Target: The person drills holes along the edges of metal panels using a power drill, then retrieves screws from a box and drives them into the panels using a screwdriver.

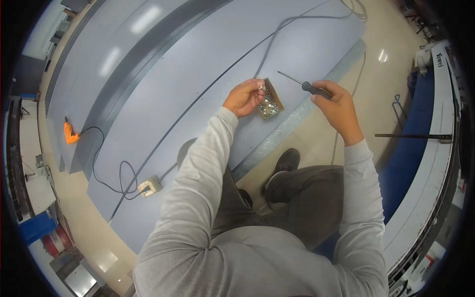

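Observation:
My left hand (243,98) is closed in a pinch, with a small shiny screw at its fingertips, mostly covered by them. Right beside those fingers sits an open cardboard box (280,103) full of small metal screws (268,106), partly hidden by the hand. My right hand (341,106) grips a screwdriver (313,89) by its dark handle. The metal shaft points up and left, above the box and apart from it.
The box rests on a large grey metal panel (213,54). An orange power drill (71,132) lies at far left, its black cord running to a socket block (149,186). A grey cable (271,42) crosses the panel. A blue and white machine (413,148) stands at right.

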{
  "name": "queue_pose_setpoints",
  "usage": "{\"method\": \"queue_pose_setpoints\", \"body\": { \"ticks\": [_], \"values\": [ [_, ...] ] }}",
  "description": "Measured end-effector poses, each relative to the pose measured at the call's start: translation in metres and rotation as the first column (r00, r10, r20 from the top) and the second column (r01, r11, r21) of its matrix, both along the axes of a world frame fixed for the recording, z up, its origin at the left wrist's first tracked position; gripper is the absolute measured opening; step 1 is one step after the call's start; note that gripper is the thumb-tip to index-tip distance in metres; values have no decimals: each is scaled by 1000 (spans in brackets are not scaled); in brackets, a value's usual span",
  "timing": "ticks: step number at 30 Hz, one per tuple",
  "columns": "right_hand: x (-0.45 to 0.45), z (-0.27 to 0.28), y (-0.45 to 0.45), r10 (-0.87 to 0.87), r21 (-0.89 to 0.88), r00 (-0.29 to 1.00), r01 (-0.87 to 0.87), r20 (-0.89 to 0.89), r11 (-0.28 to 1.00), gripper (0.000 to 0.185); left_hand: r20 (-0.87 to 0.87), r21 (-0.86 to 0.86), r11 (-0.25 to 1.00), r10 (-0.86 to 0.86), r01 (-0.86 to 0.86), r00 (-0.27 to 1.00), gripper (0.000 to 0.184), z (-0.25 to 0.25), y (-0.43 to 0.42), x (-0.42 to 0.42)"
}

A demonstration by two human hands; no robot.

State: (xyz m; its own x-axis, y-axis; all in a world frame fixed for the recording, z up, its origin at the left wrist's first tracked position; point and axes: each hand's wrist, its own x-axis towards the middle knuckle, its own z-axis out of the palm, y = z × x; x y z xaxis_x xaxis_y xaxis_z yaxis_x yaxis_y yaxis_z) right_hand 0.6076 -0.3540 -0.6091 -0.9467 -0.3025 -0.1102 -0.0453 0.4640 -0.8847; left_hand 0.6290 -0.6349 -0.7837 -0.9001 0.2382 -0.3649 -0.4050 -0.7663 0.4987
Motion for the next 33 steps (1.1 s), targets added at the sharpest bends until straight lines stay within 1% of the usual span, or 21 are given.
{"method": "queue_pose_setpoints", "body": {
  "ticks": [1,4,5,11,14,17,20,21,24,30,33],
  "values": [
    [1,3,-2,3,11,1000,-3,17,1000,35,-14,146,988,59,-56,998,17,3,0,9],
    [1,6,-7,14,23,1000,-15,27,1000,36,9,313,943,115,-112,993,17,10,7,26],
    [1,6,-9,18,23,1000,-18,24,1000,36,-11,362,927,111,-99,994,20,11,8,29],
    [7,11,-15,22,-6,1000,-22,10,1000,36,11,342,934,103,-101,995,21,27,13,39],
    [7,16,-15,61,-16,994,-60,93,998,35,33,319,941,112,-117,993,20,25,7,47],
    [12,28,-21,120,-76,974,-107,195,991,35,37,303,939,158,-162,987,18,20,-5,56],
    [20,29,-28,203,-89,956,-188,214,978,34,48,309,924,220,-224,974,15,15,-16,65],
    [24,29,-32,234,-123,955,-213,184,969,33,57,313,918,238,-244,970,14,14,-18,68],
    [29,26,-39,252,-137,947,-227,201,964,32,82,364,886,276,-287,958,12,12,-21,74],
    [30,22,-47,272,-123,941,-251,203,960,33,85,388,864,314,-322,946,12,13,-18,72],
    [29,16,-45,238,-125,964,-223,123,967,35,110,363,853,360,-375,926,11,12,-20,74]
  ]
}}
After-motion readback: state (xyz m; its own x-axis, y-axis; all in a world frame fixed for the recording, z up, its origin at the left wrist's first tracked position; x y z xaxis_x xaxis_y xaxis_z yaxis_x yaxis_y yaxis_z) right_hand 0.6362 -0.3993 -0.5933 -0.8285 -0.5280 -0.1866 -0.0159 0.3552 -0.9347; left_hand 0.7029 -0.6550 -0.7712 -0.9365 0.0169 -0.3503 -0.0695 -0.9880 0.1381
